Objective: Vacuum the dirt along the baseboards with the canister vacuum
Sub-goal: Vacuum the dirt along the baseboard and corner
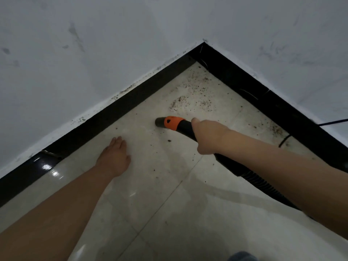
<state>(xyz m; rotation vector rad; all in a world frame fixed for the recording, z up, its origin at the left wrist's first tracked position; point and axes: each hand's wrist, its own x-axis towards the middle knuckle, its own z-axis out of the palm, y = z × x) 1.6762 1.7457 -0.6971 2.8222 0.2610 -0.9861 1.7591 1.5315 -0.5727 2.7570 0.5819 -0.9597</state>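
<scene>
A person's right hand (208, 137) wraps its fingers around the black handle of a vacuum hose (250, 175), whose ribbed length disappears beneath the forearm; the canister itself is out of frame. The orange-collared nozzle (166, 123) points left, low over the pale tile floor (169, 204), just short of the dirt (195, 95) scattered toward the corner where two black baseboards (120, 110) meet. The left hand (114, 157) lies flat on the tile, fingers pressed together, near the left baseboard. A thin black cord (333, 121) runs off the right edge.
</scene>
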